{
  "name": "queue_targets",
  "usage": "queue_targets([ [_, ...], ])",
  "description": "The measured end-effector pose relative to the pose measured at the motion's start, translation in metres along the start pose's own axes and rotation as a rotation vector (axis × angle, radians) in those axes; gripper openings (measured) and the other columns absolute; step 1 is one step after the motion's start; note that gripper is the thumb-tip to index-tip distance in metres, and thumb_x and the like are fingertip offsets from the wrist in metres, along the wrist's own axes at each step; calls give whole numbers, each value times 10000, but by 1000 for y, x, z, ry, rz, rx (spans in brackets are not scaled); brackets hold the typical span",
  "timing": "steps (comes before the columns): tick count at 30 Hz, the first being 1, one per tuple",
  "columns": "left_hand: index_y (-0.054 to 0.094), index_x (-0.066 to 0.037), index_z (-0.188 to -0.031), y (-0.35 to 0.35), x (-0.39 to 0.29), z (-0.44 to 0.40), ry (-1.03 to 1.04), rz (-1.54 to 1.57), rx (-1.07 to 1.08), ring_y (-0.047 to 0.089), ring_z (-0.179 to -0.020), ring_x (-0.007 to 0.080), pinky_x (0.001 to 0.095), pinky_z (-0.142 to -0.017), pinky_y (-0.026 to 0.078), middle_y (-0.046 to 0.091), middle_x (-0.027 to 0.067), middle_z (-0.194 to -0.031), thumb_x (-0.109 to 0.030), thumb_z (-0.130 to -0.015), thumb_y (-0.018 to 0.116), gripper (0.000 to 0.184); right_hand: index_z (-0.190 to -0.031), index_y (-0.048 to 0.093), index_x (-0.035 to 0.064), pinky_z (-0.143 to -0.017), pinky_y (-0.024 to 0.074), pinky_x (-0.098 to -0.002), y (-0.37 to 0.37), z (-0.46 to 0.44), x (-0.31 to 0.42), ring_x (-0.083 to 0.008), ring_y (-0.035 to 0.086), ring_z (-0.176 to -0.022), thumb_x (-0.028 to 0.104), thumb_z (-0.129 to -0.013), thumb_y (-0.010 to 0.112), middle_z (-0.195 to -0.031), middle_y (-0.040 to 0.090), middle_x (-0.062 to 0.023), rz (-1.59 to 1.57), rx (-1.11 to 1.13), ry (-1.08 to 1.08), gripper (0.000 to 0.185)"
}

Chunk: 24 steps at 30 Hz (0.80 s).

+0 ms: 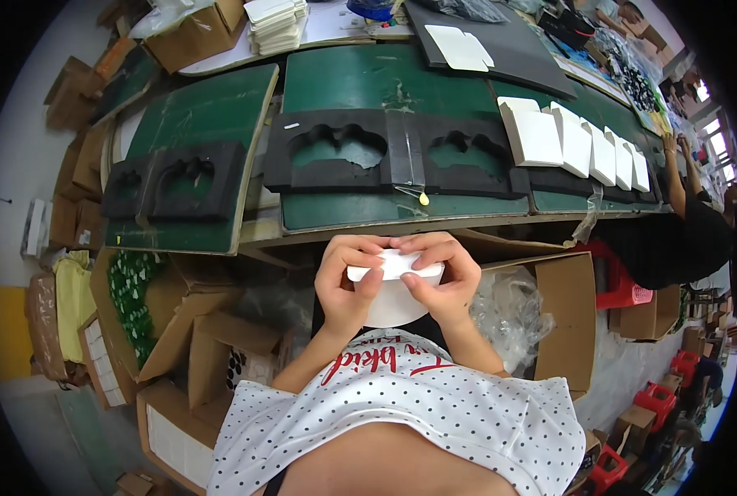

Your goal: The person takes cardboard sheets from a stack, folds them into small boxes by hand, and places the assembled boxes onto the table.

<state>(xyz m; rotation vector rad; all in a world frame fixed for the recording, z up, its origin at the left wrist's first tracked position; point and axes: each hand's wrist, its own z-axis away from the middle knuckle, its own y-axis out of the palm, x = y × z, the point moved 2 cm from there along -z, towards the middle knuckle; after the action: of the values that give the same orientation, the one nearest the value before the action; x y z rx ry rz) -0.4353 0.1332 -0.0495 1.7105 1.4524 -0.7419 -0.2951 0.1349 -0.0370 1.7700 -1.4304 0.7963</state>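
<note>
Close to my body, in front of the table edge, I hold a white card box (397,307) between both hands. My left hand (344,285) grips its left side, the thumb on the upper flap. On the other side my right hand (449,281) pinches the same flap, with thumb and fingers bent. The lower part of the box hangs below the fingers towards my lap. Several similar white boxes (536,136) lean in a row on the table to the right. A flat white card blank (458,48) lies at the back.
Black foam blocks with cut-outs (327,175) lie along the green table (344,78), a small yellow piece (424,199) beside them. Cardboard boxes (563,322) stand on both sides of me, one with clear plastic bags (509,318). A co-worker (674,240) sits at the right.
</note>
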Motion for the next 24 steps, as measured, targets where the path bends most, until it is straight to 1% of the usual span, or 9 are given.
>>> queue_targets([
  [2,532,9,-913,-1,-7,0,-48,-44,-64,558,-857,175,260,-746,432,563,117,-909,-105,-782,622,195,-825,534,-19,-769,479,-332,7,0,5,-252,586,-900,-50,-640,683,-924,581,-158,46,-59,23,239],
  [6,524,13,-1017,-2,-14,0,-240,-4,-129,560,-862,140,244,-740,442,600,127,-940,-71,-804,587,237,-844,531,-34,-769,473,-314,16,3,14,-234,585,-900,-55,-716,610,-922,596,-151,-6,-238,255,152],
  [8,505,31,-1021,-3,-23,-3,-384,6,-113,561,-876,158,257,-758,442,601,130,-913,-90,-809,578,255,-843,529,-39,-761,475,-306,16,8,9,-233,594,-878,-53,-730,594,-929,597,-160,101,-208,176,132],
  [11,558,14,-959,-5,-25,-9,-329,-31,-31,562,-862,164,265,-742,446,602,128,-894,-39,-751,623,225,-819,531,-42,-743,481,-305,12,11,5,-240,606,-845,-57,-729,591,-930,597,-172,108,-216,79,109],
  [14,606,-2,-843,-10,-20,-12,-65,-122,130,566,-839,178,273,-735,444,603,125,-877,10,-671,660,181,-774,532,-40,-714,491,-312,12,6,7,-249,616,-815,-59,-713,607,-921,597,-182,86,-208,13,98],
  [15,620,-6,-763,-8,-22,-11,-161,-94,57,568,-821,192,281,-738,439,604,124,-874,30,-621,674,156,-758,532,-38,-703,495,-314,12,5,8,-251,618,-805,-58,-707,613,-917,597,-184,89,-199,-3,98],
  [18,617,-6,-781,-10,-18,-3,-213,-28,66,568,-831,192,278,-748,435,606,125,-876,33,-626,669,169,-734,529,-38,-679,501,-313,12,0,5,-254,623,-776,-50,-689,638,-919,599,-189,93,-123,-96,119],
  [21,614,3,-817,-11,-19,-7,-143,-83,133,565,-853,175,264,-756,432,607,122,-887,24,-646,661,178,-716,531,-29,-651,499,-286,9,1,4,-220,623,-742,-41,-684,652,-928,601,-198,138,-75,-160,125],
  [24,604,20,-860,-9,-30,-11,-310,-54,87,567,-857,157,254,-761,433,610,116,-902,3,-679,646,187,-723,537,-26,-631,491,-267,12,6,5,-186,616,-718,-17,-717,635,-931,604,-204,132,-183,66,98],
])
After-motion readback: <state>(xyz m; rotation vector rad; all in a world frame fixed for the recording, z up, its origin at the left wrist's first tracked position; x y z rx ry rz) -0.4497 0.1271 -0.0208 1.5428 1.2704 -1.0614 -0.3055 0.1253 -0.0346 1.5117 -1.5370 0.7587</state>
